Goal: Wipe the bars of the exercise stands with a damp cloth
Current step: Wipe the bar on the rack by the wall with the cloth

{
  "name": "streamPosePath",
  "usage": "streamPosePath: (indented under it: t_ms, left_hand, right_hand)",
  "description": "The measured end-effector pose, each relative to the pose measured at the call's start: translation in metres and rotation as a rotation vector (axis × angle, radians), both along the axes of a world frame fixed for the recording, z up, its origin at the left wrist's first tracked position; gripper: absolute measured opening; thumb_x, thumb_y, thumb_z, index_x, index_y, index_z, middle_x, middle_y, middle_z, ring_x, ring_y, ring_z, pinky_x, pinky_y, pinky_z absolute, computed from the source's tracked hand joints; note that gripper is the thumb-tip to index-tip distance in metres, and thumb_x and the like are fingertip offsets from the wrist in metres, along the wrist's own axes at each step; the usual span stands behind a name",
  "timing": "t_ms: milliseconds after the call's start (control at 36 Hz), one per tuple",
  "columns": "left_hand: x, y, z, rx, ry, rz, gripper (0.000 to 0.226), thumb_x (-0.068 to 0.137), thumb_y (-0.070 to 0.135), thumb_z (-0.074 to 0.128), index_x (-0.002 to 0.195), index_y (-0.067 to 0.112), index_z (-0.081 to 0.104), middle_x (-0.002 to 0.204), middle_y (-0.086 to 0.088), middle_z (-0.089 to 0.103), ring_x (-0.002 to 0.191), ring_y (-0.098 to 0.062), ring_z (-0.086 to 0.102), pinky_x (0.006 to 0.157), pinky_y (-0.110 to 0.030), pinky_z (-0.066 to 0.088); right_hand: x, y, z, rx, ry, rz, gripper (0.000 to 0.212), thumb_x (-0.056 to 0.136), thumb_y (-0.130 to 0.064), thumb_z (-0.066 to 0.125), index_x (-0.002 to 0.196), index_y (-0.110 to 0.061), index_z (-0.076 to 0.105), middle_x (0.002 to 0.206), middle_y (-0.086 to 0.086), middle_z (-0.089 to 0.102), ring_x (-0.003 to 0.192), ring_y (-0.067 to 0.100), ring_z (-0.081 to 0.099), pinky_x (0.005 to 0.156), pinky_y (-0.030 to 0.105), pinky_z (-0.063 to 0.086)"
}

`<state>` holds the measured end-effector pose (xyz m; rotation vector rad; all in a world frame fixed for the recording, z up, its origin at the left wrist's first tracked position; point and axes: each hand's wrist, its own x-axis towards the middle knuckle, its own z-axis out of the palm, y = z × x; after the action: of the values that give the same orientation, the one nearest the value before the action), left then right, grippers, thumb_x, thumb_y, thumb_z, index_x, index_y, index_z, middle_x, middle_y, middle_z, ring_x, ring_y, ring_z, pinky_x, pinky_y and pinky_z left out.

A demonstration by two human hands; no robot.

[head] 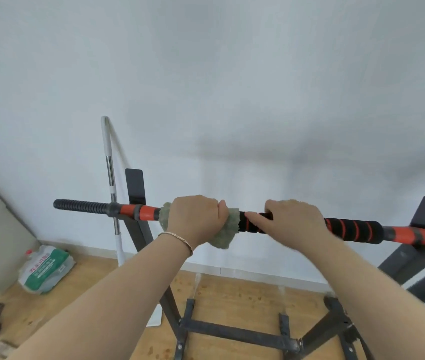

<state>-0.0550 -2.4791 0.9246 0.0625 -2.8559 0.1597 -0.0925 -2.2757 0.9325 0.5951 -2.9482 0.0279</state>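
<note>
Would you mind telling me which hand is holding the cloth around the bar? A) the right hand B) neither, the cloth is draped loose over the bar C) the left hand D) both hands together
C: the left hand, with a bracelet on its wrist, is closed over the green cloth wrapped around the bar, while the right hand grips the bare black-and-orange padding beside it.
</note>
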Motion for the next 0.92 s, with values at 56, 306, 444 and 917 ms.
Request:
streamPosePath:
  t_ms: [56, 306, 444, 917]
  left_hand:
    - [0.002, 0.0, 0.0, -0.075, 0.001, -0.045, 0.037, 0.098, 0.028, 0.033, 0.062, 0.018, 0.037, 0.056, 0.005, 0.041, 0.055, -0.021, 0.047, 0.05, -0.026, 0.025]
    - [-0.001, -0.008, -0.008, -0.014, 0.027, -0.059, 0.047, 0.099, 0.04, 0.023, 0.062, 0.018, 0.044, 0.057, 0.004, 0.048, 0.053, -0.019, 0.046, 0.05, -0.027, 0.026]
    - [-0.002, -0.037, -0.004, 0.043, -0.026, -0.042, 0.055, 0.097, 0.046, 0.016, 0.06, 0.017, 0.045, 0.056, 0.002, 0.049, 0.054, -0.019, 0.048, 0.053, -0.026, 0.036]
    - [0.001, -0.036, -0.016, 0.035, 0.103, -0.002, 0.046, 0.096, 0.036, 0.024, 0.057, 0.017, 0.037, 0.052, 0.004, 0.039, 0.049, -0.018, 0.038, 0.048, -0.025, 0.022]
  right_hand:
    - [-0.014, -0.002, 0.016, 0.009, -0.331, 0.003, 0.071, 0.088, -0.081, 0.027, 0.078, -0.018, 0.059, 0.073, -0.004, 0.064, 0.065, 0.016, 0.058, 0.061, 0.029, 0.042]
    - [-0.018, 0.001, 0.014, -0.042, -0.397, 0.086, 0.079, 0.085, -0.085, 0.029, 0.072, -0.014, 0.06, 0.06, -0.003, 0.065, 0.052, 0.016, 0.061, 0.06, 0.03, 0.047]
    - [0.004, 0.009, -0.023, 0.007, 0.355, 0.175, 0.071, 0.089, -0.08, 0.032, 0.062, -0.015, 0.043, 0.05, -0.007, 0.038, 0.042, 0.018, 0.033, 0.043, 0.026, 0.029]
    - [-0.013, -0.048, 0.012, -0.148, -0.457, -0.047, 0.064, 0.101, -0.051, 0.02, 0.072, -0.009, 0.059, 0.055, 0.004, 0.066, 0.046, 0.023, 0.06, 0.063, 0.029, 0.049]
